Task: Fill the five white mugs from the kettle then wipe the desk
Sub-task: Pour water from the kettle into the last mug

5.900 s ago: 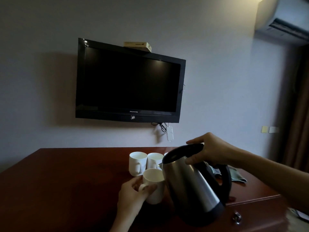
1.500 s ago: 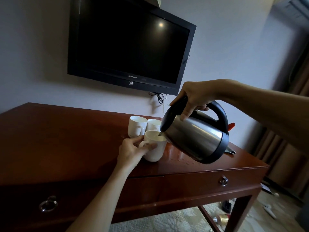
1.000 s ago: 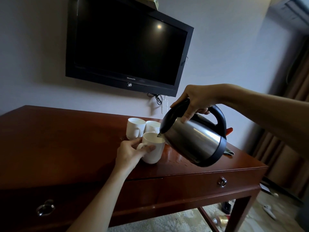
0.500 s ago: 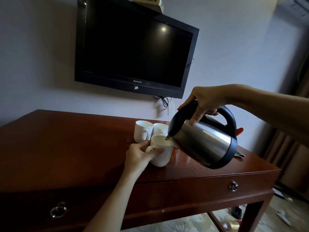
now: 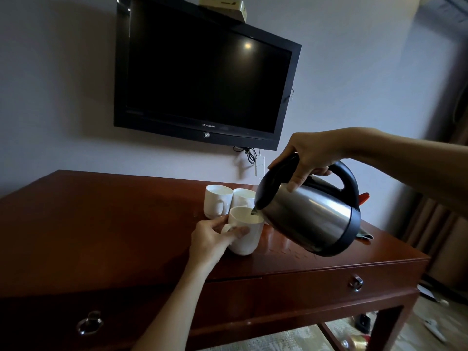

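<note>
Right hand point(image 5: 312, 150) fingers clamped on tilted kettle point(image 5: 311, 219) – left hand point(image 5: 210, 236) fingers gripping front mug point(image 5: 244, 234)

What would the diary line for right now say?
step: pouring | right hand grips tilted kettle | left hand holds front mug | two mugs wait behind

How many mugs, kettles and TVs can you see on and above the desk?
Mugs: 3 in view, the near one held by the left hand, plus two behind; any others are hidden by the kettle.
Kettles: 1, held by the right hand.
TVs: 1.
Total: 5
</note>
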A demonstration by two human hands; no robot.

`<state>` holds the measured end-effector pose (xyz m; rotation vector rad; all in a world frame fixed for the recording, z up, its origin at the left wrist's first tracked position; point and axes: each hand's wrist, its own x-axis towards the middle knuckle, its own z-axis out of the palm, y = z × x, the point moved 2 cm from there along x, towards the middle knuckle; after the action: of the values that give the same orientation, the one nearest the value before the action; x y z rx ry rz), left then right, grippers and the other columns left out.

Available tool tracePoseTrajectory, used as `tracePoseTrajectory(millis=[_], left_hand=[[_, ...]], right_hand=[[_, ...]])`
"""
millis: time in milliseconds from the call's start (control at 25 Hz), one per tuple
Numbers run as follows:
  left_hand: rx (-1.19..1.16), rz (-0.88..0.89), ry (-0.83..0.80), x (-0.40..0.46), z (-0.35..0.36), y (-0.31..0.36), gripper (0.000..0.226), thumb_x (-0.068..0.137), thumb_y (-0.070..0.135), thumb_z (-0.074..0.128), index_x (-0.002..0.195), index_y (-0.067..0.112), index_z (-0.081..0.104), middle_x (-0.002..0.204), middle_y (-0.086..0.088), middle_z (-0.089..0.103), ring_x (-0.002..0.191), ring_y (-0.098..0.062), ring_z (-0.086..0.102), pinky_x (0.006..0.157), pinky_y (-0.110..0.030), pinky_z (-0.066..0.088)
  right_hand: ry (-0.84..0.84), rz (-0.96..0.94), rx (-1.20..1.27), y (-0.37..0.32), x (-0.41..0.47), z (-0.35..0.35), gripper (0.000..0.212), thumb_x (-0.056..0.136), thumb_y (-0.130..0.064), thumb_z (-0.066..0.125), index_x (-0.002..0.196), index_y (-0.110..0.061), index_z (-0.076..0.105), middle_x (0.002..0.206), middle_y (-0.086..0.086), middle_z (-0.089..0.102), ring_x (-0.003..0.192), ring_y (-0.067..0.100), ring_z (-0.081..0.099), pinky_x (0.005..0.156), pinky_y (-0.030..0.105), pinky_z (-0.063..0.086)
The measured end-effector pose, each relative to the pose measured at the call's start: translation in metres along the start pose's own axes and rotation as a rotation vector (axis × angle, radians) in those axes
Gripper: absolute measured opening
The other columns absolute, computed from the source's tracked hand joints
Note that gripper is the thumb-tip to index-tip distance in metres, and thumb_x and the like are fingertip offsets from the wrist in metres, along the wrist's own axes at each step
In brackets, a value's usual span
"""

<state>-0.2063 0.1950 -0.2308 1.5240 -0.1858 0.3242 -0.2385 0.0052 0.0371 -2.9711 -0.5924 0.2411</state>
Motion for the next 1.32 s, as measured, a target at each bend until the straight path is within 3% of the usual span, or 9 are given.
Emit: tracePoseTrajectory(millis=[120, 320, 520, 640, 800, 960, 1160, 1320], left_hand=[[0.009, 0.000, 0.004, -0.001, 0.000, 0.002, 0.098, 0.035, 0.081, 0.086, 0.117, 0.029, 0.078, 0.099, 0.007, 0.080, 0.099, -0.015, 0.074, 0.087, -0.043, 0.062], [0.001, -0.007, -0.006, -0.002, 0.000, 0.002, 0.091, 0.036, 0.081, 0.087, 0.113, 0.032, 0.080, 0.091, 0.009, 0.080, 0.091, -0.016, 0.076, 0.084, -0.048, 0.062], [-0.005, -0.003, -0.015, -0.004, 0.000, 0.004, 0.077, 0.040, 0.074, 0.087, 0.108, 0.037, 0.080, 0.094, 0.011, 0.080, 0.098, -0.015, 0.075, 0.085, -0.043, 0.062], [-0.004, 0.002, -0.021, -0.003, -0.001, 0.004, 0.069, 0.041, 0.073, 0.087, 0.102, 0.042, 0.080, 0.091, 0.012, 0.080, 0.095, -0.016, 0.075, 0.083, -0.044, 0.063], [-0.003, -0.002, -0.010, -0.002, -0.001, 0.003, 0.077, 0.040, 0.073, 0.087, 0.107, 0.037, 0.080, 0.089, 0.012, 0.080, 0.091, -0.015, 0.075, 0.082, -0.046, 0.063], [-0.011, 0.009, -0.015, -0.002, -0.001, 0.003, 0.056, 0.039, 0.073, 0.088, 0.090, 0.051, 0.077, 0.089, 0.010, 0.080, 0.093, -0.018, 0.075, 0.081, -0.045, 0.063], [0.001, 0.003, -0.003, -0.002, -0.001, 0.004, 0.078, 0.036, 0.077, 0.087, 0.103, 0.040, 0.080, 0.089, 0.010, 0.080, 0.091, -0.019, 0.076, 0.081, -0.045, 0.063], [-0.017, 0.007, -0.013, -0.003, -0.001, 0.005, 0.065, 0.038, 0.073, 0.089, 0.096, 0.046, 0.078, 0.090, 0.013, 0.080, 0.091, -0.012, 0.075, 0.082, -0.043, 0.063]], right_hand=[[0.002, 0.001, -0.009, -0.001, -0.001, 0.000, 0.067, 0.073, -0.023, 0.091, 0.136, -0.023, 0.066, 0.069, 0.026, 0.056, 0.041, 0.021, 0.038, 0.041, 0.020, 0.039], [-0.004, 0.002, -0.020, -0.004, -0.001, 0.000, 0.068, 0.075, -0.022, 0.090, 0.138, -0.021, 0.065, 0.070, 0.033, 0.057, 0.041, 0.020, 0.040, 0.042, 0.022, 0.042], [0.002, 0.008, -0.054, -0.008, -0.001, -0.001, 0.067, 0.076, -0.021, 0.089, 0.138, -0.021, 0.065, 0.066, 0.018, 0.059, 0.039, 0.017, 0.039, 0.041, 0.019, 0.041], [-0.003, 0.005, -0.043, -0.006, 0.000, -0.002, 0.067, 0.075, -0.022, 0.090, 0.138, -0.021, 0.065, 0.067, 0.021, 0.058, 0.040, 0.018, 0.040, 0.042, 0.021, 0.042], [0.007, 0.006, -0.019, -0.001, -0.002, -0.001, 0.066, 0.075, -0.021, 0.090, 0.137, -0.021, 0.066, 0.063, 0.019, 0.055, 0.036, 0.016, 0.039, 0.042, 0.023, 0.042], [0.010, -0.001, -0.010, 0.002, -0.002, 0.001, 0.068, 0.074, -0.023, 0.091, 0.137, -0.022, 0.066, 0.067, 0.024, 0.056, 0.039, 0.018, 0.039, 0.042, 0.023, 0.042], [0.013, -0.013, 0.001, 0.003, -0.005, 0.002, 0.069, 0.075, -0.024, 0.090, 0.139, -0.022, 0.064, 0.070, 0.025, 0.057, 0.041, 0.018, 0.040, 0.042, 0.020, 0.042], [0.013, -0.012, 0.007, 0.004, -0.003, 0.002, 0.069, 0.074, -0.024, 0.091, 0.138, -0.022, 0.065, 0.069, 0.026, 0.058, 0.044, 0.022, 0.041, 0.043, 0.020, 0.042]])
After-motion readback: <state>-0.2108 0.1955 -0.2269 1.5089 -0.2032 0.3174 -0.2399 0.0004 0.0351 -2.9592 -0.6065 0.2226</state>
